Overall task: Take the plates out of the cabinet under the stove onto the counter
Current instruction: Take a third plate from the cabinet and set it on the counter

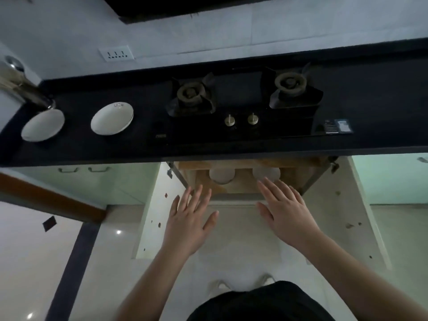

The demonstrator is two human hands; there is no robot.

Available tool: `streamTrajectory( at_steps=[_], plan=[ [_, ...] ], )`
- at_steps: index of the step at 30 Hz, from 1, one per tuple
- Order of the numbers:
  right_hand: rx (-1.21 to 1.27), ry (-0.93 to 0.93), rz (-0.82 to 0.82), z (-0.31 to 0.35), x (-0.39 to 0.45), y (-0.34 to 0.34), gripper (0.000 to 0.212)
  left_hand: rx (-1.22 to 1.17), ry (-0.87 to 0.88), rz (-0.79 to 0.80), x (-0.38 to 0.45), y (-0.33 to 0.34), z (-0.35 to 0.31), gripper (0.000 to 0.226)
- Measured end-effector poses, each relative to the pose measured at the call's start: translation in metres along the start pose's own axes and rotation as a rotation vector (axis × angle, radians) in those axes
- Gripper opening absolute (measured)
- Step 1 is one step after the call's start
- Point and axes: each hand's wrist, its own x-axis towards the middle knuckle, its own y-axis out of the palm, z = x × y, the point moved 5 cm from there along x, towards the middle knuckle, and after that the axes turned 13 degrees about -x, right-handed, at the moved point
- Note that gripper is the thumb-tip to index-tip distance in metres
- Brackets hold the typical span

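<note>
- Reaching with both hands, left [188,218] and right [286,214], fingers spread and empty, toward the cabinet [243,186].
- Two plates [112,121] sit on the table [81,149]; two more [221,175] seemingly remain inside.

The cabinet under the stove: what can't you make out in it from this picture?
All in the head view:
- The two white dishes in the cabinet: the counter edge cuts off their far parts, so whether they are plates or how many are stacked is unclear.
- The cabinet's back: hidden under the counter.
- The right hand fingertips: touching the right dish or not, cannot tell.
- The left hand: open, over the shelf edge.
</note>
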Motion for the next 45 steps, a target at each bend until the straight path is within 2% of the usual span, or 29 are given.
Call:
streamTrajectory(
  at_steps=[7, 11, 14, 20, 27, 39, 45],
  plan=[
    [-0.013, -0.062, 0.049, 0.030, 0.039, 0.009, 0.065, -0.019, -0.074, -0.061, -0.008, -0.005, 0.048, 0.072],
    [-0.034, -0.121, 0.021, 0.060, 0.059, 0.013, 0.065, -0.026, -0.081, -0.004, 0.003, 0.008, 0.070, 0.074],
    [0.001, -0.099, 0.025, 0.074, 0.068, 0.026, 0.064, -0.014, -0.046, 0.038, 0.019, 0.020, 0.072, 0.071],
    [-0.012, -0.162, 0.079, 0.077, 0.107, 0.063, 0.061, -0.032, -0.043, 0.021, 0.060, 0.044, 0.083, 0.066],
    [-0.049, -0.141, 0.121, 0.058, 0.176, 0.137, 0.060, -0.114, -0.193, 0.096, 0.126, 0.130, 0.122, 0.060],
    [-0.137, -0.151, 0.173, 0.039, 0.281, 0.324, 0.065, -0.236, -0.341, 0.041, 0.215, 0.309, 0.178, 0.067],
    [-0.307, -0.201, 0.170, 0.029, 0.350, 0.417, 0.065, -0.236, -0.265, 0.060, 0.257, 0.402, 0.201, 0.066]
  ],
)
